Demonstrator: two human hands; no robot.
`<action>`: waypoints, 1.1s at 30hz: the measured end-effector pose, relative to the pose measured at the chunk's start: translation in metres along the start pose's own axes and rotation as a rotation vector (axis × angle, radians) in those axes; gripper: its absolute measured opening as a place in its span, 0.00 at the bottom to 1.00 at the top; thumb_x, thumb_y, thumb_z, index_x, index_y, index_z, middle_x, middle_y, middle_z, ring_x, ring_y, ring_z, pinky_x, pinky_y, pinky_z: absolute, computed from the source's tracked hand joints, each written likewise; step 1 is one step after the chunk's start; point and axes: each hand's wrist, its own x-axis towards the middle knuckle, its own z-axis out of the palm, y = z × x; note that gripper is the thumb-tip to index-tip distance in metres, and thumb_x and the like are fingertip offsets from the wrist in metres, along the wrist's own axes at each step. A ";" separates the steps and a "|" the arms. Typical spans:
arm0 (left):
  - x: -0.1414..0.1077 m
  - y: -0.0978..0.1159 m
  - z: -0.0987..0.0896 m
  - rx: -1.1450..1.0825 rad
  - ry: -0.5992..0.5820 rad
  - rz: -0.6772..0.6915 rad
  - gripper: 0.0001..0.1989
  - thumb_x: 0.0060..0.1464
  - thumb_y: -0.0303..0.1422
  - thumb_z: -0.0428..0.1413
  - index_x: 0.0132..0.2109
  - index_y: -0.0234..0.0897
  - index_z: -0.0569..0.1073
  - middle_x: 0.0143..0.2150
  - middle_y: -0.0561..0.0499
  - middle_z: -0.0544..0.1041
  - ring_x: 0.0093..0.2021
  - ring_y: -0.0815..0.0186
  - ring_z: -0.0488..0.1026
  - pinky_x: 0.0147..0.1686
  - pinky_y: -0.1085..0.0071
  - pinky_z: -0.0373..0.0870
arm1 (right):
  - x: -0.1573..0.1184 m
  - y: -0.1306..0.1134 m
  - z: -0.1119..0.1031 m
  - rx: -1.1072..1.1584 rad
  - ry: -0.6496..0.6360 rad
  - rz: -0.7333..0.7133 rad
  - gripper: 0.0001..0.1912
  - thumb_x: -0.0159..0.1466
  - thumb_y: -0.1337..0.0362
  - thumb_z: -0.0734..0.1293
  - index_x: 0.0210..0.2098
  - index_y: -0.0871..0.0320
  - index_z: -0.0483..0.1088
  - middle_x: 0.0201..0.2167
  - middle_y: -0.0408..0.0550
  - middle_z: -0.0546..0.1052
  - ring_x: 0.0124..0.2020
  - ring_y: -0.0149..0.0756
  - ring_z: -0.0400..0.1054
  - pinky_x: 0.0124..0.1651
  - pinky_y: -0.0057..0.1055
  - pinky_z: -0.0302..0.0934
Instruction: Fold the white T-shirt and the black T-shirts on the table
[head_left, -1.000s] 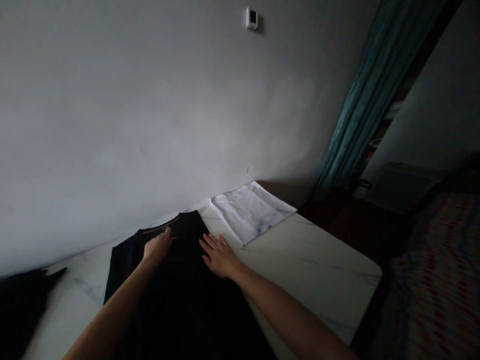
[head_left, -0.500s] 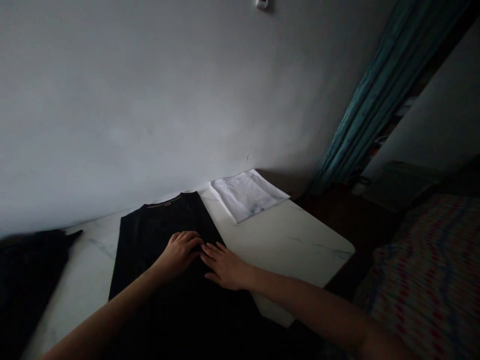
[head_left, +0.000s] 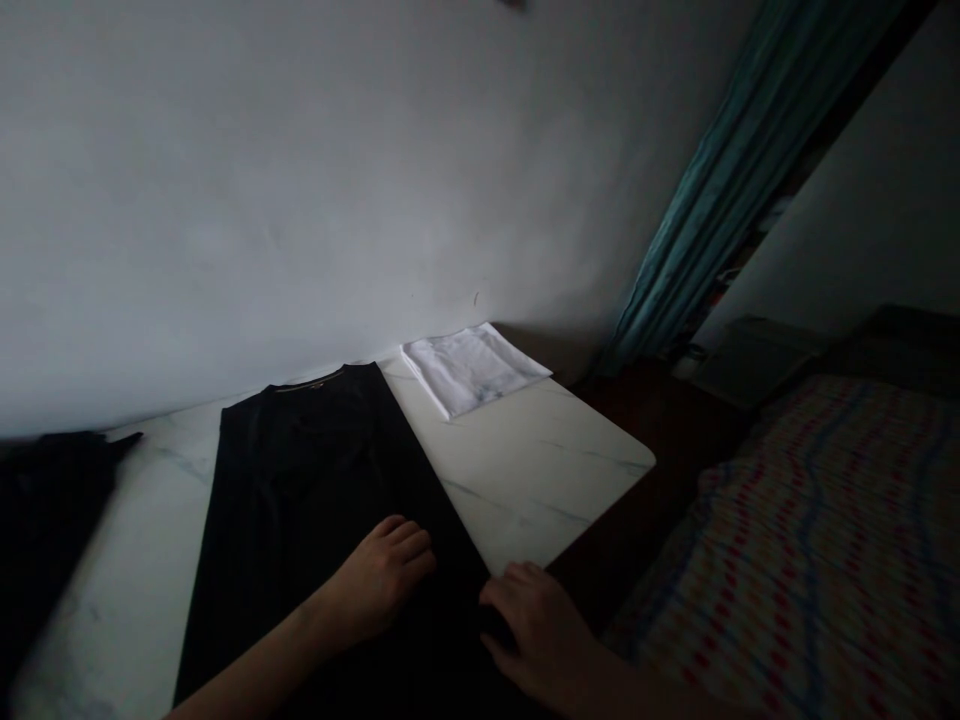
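left hand point(head_left: 382, 580) rests curled, palm down; right hand point(head_left: 536, 632) sits lower, knuckles up.

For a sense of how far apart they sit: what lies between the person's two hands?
In the head view, the black shirt lies between the left hand and the right hand.

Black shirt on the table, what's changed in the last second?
Both hands moved down the black shirt toward the person, away from the collar; the left hand rests on it, the right hand at its edge. The folded white cloth and the dark garment stayed put.
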 end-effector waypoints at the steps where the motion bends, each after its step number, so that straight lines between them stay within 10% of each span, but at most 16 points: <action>1: 0.000 0.000 0.004 0.056 0.020 0.030 0.05 0.61 0.27 0.50 0.40 0.40 0.69 0.39 0.51 0.75 0.39 0.62 0.69 0.43 0.63 0.61 | -0.008 -0.003 0.004 -0.011 -0.019 -0.002 0.11 0.58 0.67 0.68 0.42 0.56 0.70 0.35 0.46 0.78 0.36 0.40 0.73 0.39 0.33 0.63; 9: -0.006 0.004 0.008 0.164 0.016 0.088 0.03 0.61 0.28 0.51 0.39 0.39 0.69 0.38 0.51 0.75 0.36 0.62 0.68 0.37 0.64 0.61 | -0.022 -0.016 0.021 0.006 -0.407 -0.380 0.11 0.64 0.65 0.66 0.46 0.49 0.71 0.34 0.39 0.80 0.21 0.30 0.72 0.16 0.24 0.50; 12: -0.010 0.005 -0.005 0.035 -0.081 0.066 0.02 0.59 0.30 0.53 0.40 0.41 0.69 0.40 0.52 0.74 0.39 0.62 0.69 0.39 0.64 0.62 | 0.010 -0.014 -0.012 0.237 -0.425 -0.357 0.12 0.65 0.62 0.67 0.48 0.50 0.73 0.37 0.40 0.81 0.32 0.30 0.75 0.31 0.22 0.63; 15: -0.014 0.004 -0.018 -0.072 -0.139 0.056 0.04 0.59 0.31 0.54 0.42 0.44 0.70 0.42 0.53 0.74 0.42 0.62 0.69 0.41 0.64 0.63 | 0.062 -0.007 -0.031 0.235 -0.164 -0.226 0.13 0.68 0.65 0.63 0.50 0.56 0.73 0.46 0.48 0.79 0.46 0.35 0.73 0.50 0.29 0.65; 23: -0.025 0.002 -0.029 -0.139 -0.086 0.007 0.04 0.59 0.31 0.54 0.41 0.44 0.72 0.43 0.53 0.76 0.45 0.63 0.71 0.47 0.64 0.66 | 0.146 0.014 0.009 -0.124 -0.159 -0.446 0.31 0.71 0.54 0.58 0.70 0.58 0.49 0.71 0.56 0.49 0.72 0.45 0.38 0.70 0.49 0.40; 33: -0.086 -0.158 0.006 0.386 0.328 -0.611 0.25 0.63 0.40 0.45 0.65 0.37 0.63 0.69 0.40 0.61 0.68 0.50 0.59 0.64 0.48 0.58 | 0.245 0.007 0.031 -0.177 -0.047 -0.308 0.30 0.73 0.53 0.54 0.69 0.63 0.52 0.70 0.58 0.50 0.71 0.49 0.42 0.70 0.48 0.42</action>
